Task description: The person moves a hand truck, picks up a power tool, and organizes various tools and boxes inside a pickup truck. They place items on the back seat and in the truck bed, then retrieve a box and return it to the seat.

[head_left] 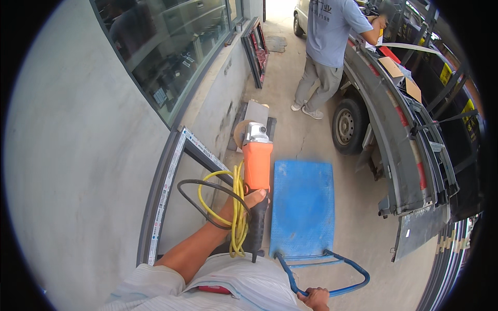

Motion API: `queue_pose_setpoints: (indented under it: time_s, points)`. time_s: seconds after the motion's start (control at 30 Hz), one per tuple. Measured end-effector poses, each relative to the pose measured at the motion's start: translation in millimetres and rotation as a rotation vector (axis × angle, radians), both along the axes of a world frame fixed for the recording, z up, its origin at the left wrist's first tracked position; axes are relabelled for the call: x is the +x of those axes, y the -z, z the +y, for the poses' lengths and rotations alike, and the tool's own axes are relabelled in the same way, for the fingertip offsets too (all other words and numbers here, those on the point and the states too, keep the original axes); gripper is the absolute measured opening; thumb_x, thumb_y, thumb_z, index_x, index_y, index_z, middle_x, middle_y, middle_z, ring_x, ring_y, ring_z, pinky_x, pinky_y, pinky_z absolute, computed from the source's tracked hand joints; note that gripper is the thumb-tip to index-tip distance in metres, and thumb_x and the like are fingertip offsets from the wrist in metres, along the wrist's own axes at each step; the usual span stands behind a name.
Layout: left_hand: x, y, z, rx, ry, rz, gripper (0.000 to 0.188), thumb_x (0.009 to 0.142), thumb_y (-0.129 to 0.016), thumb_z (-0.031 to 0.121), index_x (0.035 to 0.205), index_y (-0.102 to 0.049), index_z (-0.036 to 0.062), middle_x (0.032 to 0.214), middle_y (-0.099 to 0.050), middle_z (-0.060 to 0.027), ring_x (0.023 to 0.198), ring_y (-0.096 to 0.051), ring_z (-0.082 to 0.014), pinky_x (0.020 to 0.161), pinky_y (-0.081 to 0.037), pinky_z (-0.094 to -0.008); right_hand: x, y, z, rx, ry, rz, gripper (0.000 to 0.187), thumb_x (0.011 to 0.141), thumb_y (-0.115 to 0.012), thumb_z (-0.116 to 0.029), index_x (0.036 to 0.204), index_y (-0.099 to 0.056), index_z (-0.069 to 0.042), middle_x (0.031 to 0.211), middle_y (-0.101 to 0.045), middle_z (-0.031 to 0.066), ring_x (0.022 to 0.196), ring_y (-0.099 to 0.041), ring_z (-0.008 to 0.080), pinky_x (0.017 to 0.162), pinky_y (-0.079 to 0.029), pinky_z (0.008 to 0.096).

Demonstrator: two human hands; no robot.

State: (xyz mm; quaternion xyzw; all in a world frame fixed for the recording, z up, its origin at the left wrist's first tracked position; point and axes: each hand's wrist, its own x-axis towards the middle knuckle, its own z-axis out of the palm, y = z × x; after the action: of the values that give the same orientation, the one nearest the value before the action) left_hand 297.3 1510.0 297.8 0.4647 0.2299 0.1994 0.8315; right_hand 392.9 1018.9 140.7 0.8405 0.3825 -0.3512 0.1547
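Note:
My left hand [254, 198] is closed round the black rear handle of an orange angle grinder [258, 165]. The tool points away from me, with its silver head and a tan disc [240, 133] at the far end. A coiled yellow cord [238, 223] and a loop of black cable hang over my left wrist. Lower right, my right hand [315, 299] is wrapped round the blue tube handle [363, 284] of a platform cart. The cart's flat blue deck [302, 207] lies beyond the handle, with nothing on it.
Left is a grey wall with a window [171, 46]; a window frame [161, 207] leans below it. Boards [257, 111] lie ahead on the ground. At right stands a truck bed [384, 119] with a wheel [348, 126]. A person [329, 52] stands beside it, reaching into the load.

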Motion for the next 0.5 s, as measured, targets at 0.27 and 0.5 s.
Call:
queue_pose_setpoints:
  time_s: [0.27,0.5]
  points:
    - [9.5,5.6,-15.1,0.225,0.024,-0.080,0.028,0.094,-0.078,0.024,0.114,-0.067,0.0081,0.099,-0.068,-0.0029,0.089,-0.069,-0.0140,0.078,-0.058,-0.0320,-18.9,31.3,-73.2,0.083,0.057,0.071,0.057,0.089,-0.064,-0.071,0.094,-0.083,-0.018,0.091,-0.079,0.0177,0.091,-0.076,0.0378,0.083,-0.059,0.0531]
    - [23.2,5.7,-3.3,0.151,-0.022,-0.063,0.037,0.092,-0.077,0.015,0.125,-0.060,0.0079,0.102,-0.063,-0.0011,0.095,-0.064,-0.0135,0.086,-0.056,-0.0334,-25.4,28.7,-112.4,-0.059,0.043,0.162,0.028,0.101,-0.059,-0.036,0.110,-0.080,-0.020,0.098,-0.080,0.0150,0.093,-0.077,0.0364,0.089,-0.060,0.0527]
